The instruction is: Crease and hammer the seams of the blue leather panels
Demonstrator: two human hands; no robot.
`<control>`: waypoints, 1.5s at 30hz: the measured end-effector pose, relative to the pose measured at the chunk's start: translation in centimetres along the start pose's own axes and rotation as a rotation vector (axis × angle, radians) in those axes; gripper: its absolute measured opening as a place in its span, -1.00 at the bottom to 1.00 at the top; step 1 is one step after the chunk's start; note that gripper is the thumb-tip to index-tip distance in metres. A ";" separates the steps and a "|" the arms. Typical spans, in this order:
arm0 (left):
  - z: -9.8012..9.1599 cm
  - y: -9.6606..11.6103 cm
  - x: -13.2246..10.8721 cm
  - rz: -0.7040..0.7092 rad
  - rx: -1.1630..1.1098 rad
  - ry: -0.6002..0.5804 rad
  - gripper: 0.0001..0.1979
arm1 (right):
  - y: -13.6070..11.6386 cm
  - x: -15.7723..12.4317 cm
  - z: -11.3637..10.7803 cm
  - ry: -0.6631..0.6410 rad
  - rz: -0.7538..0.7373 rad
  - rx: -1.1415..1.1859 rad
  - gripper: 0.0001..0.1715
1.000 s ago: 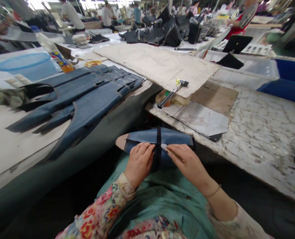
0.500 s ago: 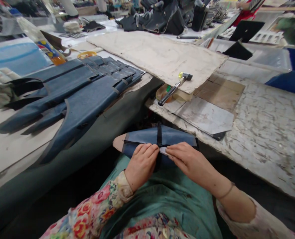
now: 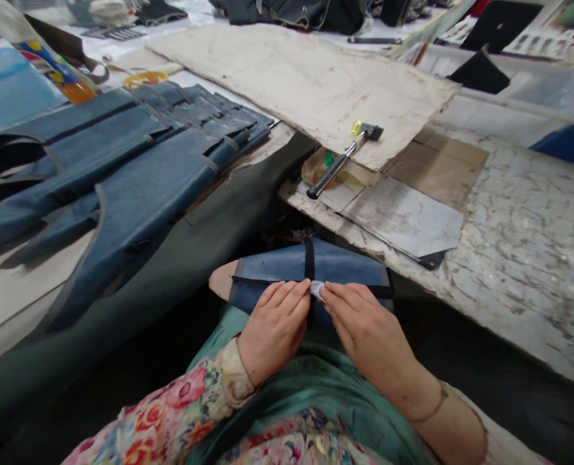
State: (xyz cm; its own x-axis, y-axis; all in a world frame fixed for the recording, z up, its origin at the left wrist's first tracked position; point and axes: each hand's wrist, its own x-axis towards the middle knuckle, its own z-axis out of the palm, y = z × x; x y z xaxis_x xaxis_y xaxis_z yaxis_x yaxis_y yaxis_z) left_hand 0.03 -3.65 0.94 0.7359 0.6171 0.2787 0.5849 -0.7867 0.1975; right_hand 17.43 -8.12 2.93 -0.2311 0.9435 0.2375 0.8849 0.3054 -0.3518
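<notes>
Across my lap lies a blue leather-like piece (image 3: 272, 263), pointed at its left end where a pinkish-tan tip shows, with black strips crossing at its middle. My left hand (image 3: 278, 323) is closed on the near side of this piece, its fingertips at the crossing; the thumb is hidden. Just to the right, my right hand (image 3: 362, 329) is closed, pinching a small crumpled whitish scrap (image 3: 317, 289) against the black strip. Whether the scrap is cloth or plastic I cannot tell. The two hands' fingertips almost meet.
Several similar blue pieces (image 3: 136, 161) lie stacked on the left table. A hammer (image 3: 340, 161) rests over the tan board's (image 3: 291, 77) near corner. The stained right-hand table (image 3: 524, 258) carries a clear plastic bin (image 3: 553, 103). A bottle (image 3: 49, 61) stands far left.
The view has tipped down and closer. My right hand has turned a little, its fingers now pointing more away from me, and more of the whitish scrap shows. My left hand stays near the crossing.
</notes>
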 end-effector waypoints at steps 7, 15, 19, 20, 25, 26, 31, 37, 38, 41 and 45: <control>-0.1 0.6 -0.1 -0.028 0.023 -0.006 -0.71 | 0.0 0.6 0.4 -0.005 -0.012 -0.110 -0.62; 0.3 0.9 -0.3 -0.103 -0.048 0.006 -0.67 | 1.4 -1.6 -0.3 0.000 -0.081 -0.106 -0.62; 0.5 1.1 -0.1 -0.109 -0.015 -0.007 -0.64 | 2.1 -3.2 -1.5 0.001 -0.062 -0.156 -0.64; 0.6 1.2 -0.1 -0.109 -0.003 0.002 -0.65 | 2.5 -3.6 -1.9 0.002 -0.047 -0.177 -0.65; 0.8 1.1 -0.5 -0.101 0.035 0.068 -0.65 | 4.7 -5.2 -3.1 -0.007 0.024 -0.222 -0.69; 0.8 1.1 -0.7 -0.105 0.038 0.079 -0.65 | 4.9 -5.3 -3.1 -0.010 0.026 -0.204 -0.69; 0.3 0.3 -1.8 -0.147 0.066 0.101 -0.67 | 3.9 -4.0 -2.7 -0.014 -0.038 -0.081 -0.66; -0.2 0.0 -2.2 -0.182 0.083 0.089 -0.67 | 0.7 0.2 -2.6 -0.015 -0.220 -0.020 -0.60; -0.3 0.0 -2.2 -0.187 0.085 0.088 -0.67 | 0.5 0.7 -2.4 -0.019 -0.239 -0.020 -0.60; -0.3 0.1 -2.3 -0.201 0.093 0.095 -0.67 | 0.4 1.6 -0.9 -0.050 -0.258 -0.026 -0.60; -0.4 -0.2 -2.6 -0.209 0.101 0.090 -0.67 | 0.6 1.9 1.1 -0.063 -0.255 -0.031 -0.61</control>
State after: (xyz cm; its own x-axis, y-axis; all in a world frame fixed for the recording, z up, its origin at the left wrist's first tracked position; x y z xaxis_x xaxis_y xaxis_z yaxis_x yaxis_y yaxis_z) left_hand -2.14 -5.10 0.59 0.5648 0.7585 0.3252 0.7555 -0.6338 0.1661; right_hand 17.08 -6.05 2.18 -0.4725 0.8427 0.2579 0.8062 0.5316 -0.2597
